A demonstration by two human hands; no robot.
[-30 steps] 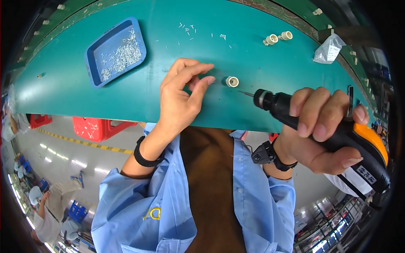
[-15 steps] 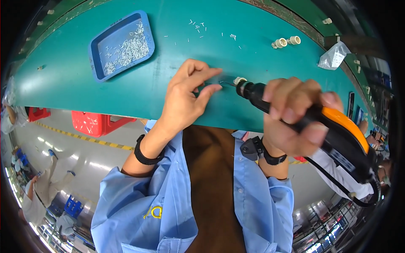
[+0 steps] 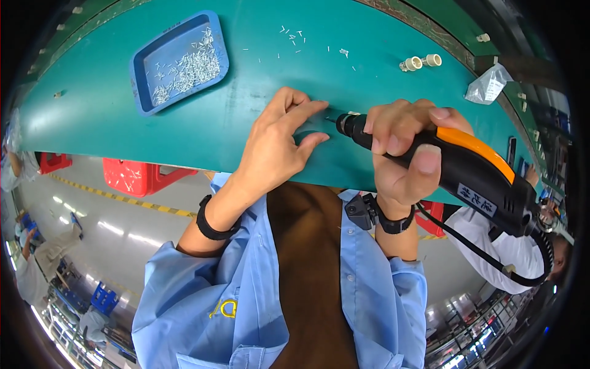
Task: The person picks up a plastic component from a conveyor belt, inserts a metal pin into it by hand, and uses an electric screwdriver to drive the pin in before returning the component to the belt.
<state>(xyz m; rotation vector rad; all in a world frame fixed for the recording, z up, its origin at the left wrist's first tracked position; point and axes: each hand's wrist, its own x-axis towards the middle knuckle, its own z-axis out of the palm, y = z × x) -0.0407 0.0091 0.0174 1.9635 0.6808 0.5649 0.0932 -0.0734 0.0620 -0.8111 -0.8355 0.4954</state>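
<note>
My right hand (image 3: pixel 409 150) is wrapped round a black and orange electric screwdriver (image 3: pixel 479 166), tilted with its tip toward the left. Its thin bit (image 3: pixel 330 120) reaches to just beside the fingertips of my left hand (image 3: pixel 279 132). Thumb and forefinger of that left hand are spread apart, with nothing visible between them. Behind the screwdriver's nose a sliver of a small white part (image 3: pixel 353 113) shows; the rest of it is hidden. Several small silvery screws (image 3: pixel 292 37) lie scattered on the green table farther off.
A blue tray (image 3: pixel 140 86) of small screws sits at the far left. Two cream cylindrical fittings (image 3: pixel 424 62) and a clear plastic bag (image 3: pixel 488 84) lie at the far right. The screwdriver's black cable (image 3: pixel 473 252) loops down on the right. Red stools (image 3: pixel 132 176) stand beyond the table's near edge.
The screwdriver has swung slightly left and up, its nose now covering most of the white part. My left thumb and forefinger have spread wider apart.
</note>
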